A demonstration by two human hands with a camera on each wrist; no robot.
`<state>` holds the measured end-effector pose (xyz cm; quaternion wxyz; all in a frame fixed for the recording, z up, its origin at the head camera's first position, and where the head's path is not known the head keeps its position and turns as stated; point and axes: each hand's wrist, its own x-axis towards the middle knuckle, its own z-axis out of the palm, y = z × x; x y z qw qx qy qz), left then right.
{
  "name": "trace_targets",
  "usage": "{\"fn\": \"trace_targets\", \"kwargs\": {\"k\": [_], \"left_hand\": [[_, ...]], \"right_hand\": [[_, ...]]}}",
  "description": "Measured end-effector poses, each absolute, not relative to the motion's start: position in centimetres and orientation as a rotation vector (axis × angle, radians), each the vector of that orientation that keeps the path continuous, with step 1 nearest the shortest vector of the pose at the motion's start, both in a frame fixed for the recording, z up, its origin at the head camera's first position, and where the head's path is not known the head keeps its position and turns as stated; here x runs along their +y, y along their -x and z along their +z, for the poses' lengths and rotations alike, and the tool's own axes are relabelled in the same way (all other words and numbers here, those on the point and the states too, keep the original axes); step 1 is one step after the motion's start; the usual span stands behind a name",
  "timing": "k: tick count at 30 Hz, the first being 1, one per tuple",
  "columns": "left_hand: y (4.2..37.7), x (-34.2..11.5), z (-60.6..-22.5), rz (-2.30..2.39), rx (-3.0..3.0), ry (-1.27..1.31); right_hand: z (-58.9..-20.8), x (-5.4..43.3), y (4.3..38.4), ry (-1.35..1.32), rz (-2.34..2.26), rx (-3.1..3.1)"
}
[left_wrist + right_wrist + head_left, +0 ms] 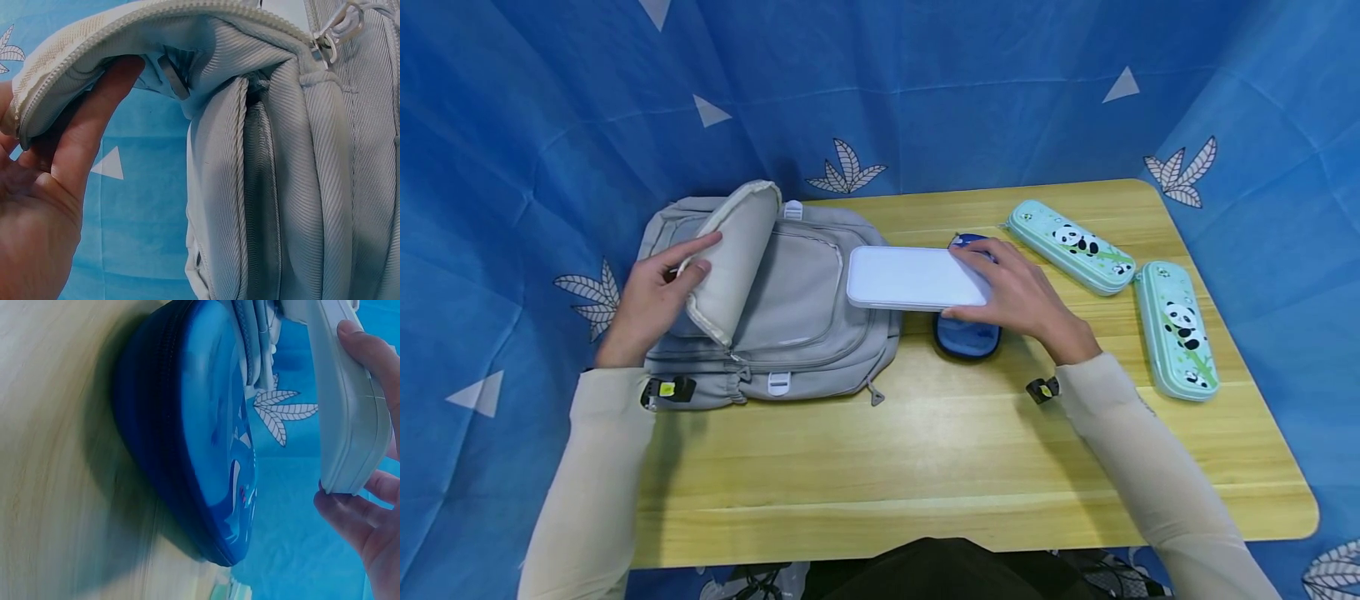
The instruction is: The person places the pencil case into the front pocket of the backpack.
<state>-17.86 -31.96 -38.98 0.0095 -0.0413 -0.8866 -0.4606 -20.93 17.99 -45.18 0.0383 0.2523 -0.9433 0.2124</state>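
Note:
A grey backpack [805,292] lies on its back at the left of the table. My left hand [658,292] pinches the edge of its unzipped front flap [737,258], which stands raised with its pale lining showing. In the left wrist view, one digit reaches inside the flap's zipper edge [169,11]. My right hand [1018,287] grips the right end of a flat white pencil case [913,277] from its two long sides. The case's left end overlaps the backpack in the head view. Beneath that hand sits a dark blue pencil case [206,425], partly hidden from above.
Two mint-green panda pencil cases [1071,246] lie at the right of the wooden table [880,475], one angled at the back and one near the right edge. A blue patterned cloth [955,92] hangs behind and at the sides.

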Motion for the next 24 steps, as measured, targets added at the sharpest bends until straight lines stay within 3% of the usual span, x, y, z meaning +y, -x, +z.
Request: {"fn": "trace_targets", "kwargs": {"k": [24], "left_hand": [[17.9, -32.3, -39.3, -1.453, -2.753, 0.140]], "right_hand": [[-45.3, 14.9, 21.4, -0.864, 0.653, -2.863]]}}
